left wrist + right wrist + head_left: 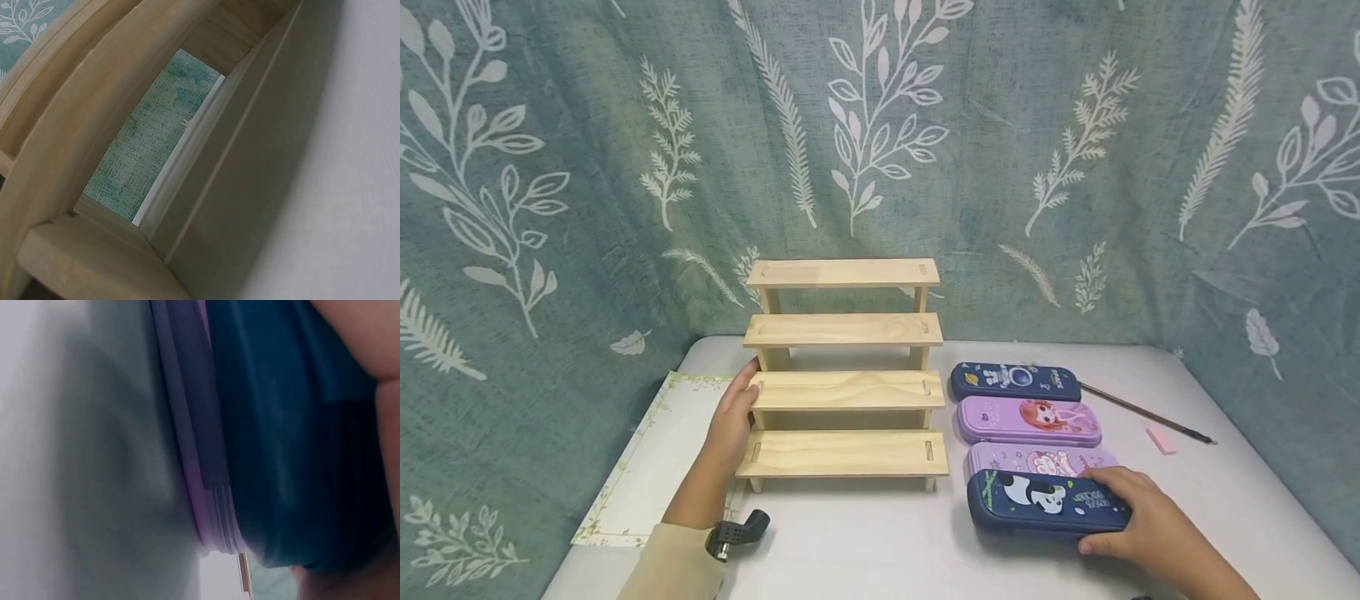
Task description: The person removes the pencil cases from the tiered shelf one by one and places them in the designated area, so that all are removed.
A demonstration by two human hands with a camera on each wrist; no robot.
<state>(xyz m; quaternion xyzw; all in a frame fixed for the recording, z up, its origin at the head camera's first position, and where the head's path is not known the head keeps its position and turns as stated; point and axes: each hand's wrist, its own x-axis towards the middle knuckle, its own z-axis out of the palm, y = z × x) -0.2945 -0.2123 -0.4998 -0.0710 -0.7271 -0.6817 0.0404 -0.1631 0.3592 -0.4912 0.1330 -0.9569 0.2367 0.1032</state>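
Observation:
A four-step wooden display stand (842,454) stands at the centre, its planks rising toward the back. My left hand (730,417) holds its left side near the second plank from the bottom; the left wrist view shows wooden parts (94,256) of the stand close up. At the right, my right hand (1138,517) grips the right end of a navy panda pencil case (1037,504), thumb on the near side and fingers over the far edge. That case overlaps a light purple pencil case (1000,457) behind it. The navy case (275,437) fills much of the right wrist view.
Behind these lie a purple pencil case with a girl picture (992,419) and a navy space pencil case (973,379). A thin brown stick (1142,408) and a pink eraser (1161,440) lie to the right. A flower-bordered white sheet (647,450) lies left of the stand. Patterned cloth (970,167) hangs behind.

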